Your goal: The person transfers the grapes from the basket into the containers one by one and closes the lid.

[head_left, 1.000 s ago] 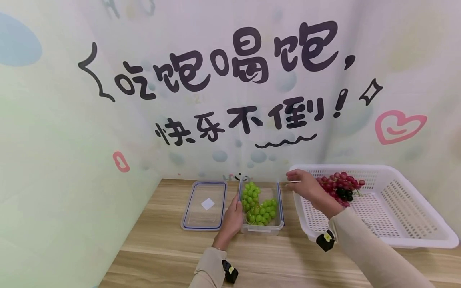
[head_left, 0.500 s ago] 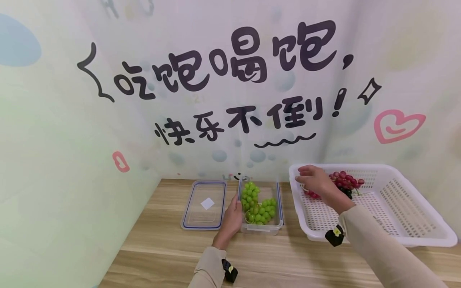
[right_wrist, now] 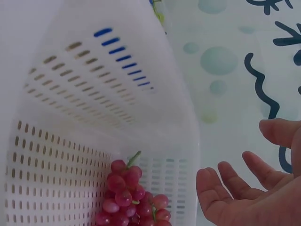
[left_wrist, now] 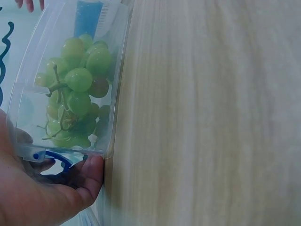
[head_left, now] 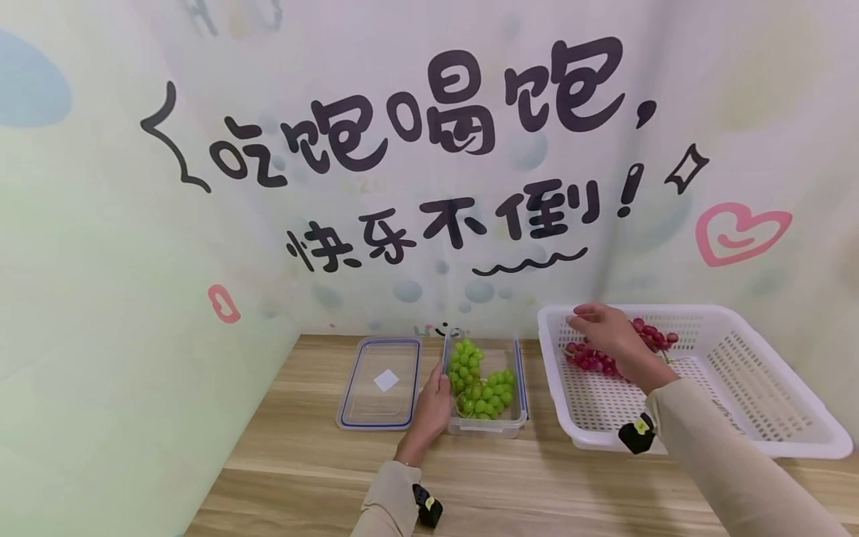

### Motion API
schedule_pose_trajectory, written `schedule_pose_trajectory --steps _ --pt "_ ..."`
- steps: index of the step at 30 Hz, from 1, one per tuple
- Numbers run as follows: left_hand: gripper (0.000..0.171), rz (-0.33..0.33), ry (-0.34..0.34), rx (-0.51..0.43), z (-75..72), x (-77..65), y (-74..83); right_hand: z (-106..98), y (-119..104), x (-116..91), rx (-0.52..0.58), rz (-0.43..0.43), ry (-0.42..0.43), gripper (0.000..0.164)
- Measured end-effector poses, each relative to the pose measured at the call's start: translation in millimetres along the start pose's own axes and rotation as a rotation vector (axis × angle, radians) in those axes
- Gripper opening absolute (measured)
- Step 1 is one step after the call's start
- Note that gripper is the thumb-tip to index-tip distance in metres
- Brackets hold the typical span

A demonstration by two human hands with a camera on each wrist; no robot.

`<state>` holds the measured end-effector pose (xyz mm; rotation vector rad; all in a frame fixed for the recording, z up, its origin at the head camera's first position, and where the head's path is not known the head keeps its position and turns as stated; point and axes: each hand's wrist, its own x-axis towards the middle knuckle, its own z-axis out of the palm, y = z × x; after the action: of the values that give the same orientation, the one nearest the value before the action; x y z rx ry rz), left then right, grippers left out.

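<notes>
Green grapes in two bunches lie inside a clear plastic food container with no lid on it. My left hand grips the container's left side, its fingers low along the wall in the left wrist view. My right hand hovers over the back left of a white plastic basket, fingers loosely bent and holding nothing. Beneath it lie red grapes, partly hidden by the hand in the head view. In the right wrist view the red grapes sit against the basket's perforated wall.
A clear lid with a blue seal and a white label lies flat left of the container. Everything stands on a wood-grain table. A printed cloth backdrop rises directly behind.
My right hand has moved rightward from the basket's left rim to above the red grapes, and now covers the black grapes seen earlier. The left hand and container have stayed put.
</notes>
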<state>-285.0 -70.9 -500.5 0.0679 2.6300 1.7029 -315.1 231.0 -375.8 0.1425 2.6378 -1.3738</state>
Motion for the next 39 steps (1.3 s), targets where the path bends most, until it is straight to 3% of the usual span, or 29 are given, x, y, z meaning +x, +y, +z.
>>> schedule_pose_trajectory --steps 18,39 --pt "0.051 -0.002 0.002 0.0 -0.2 0.0 0.1 -24.9 27.8 5.9 0.072 0.018 0.12 0.066" --pt "0.051 0.001 -0.01 0.021 -0.9 0.5 -0.5 -57.9 51.0 4.0 0.102 0.023 0.162 0.072"
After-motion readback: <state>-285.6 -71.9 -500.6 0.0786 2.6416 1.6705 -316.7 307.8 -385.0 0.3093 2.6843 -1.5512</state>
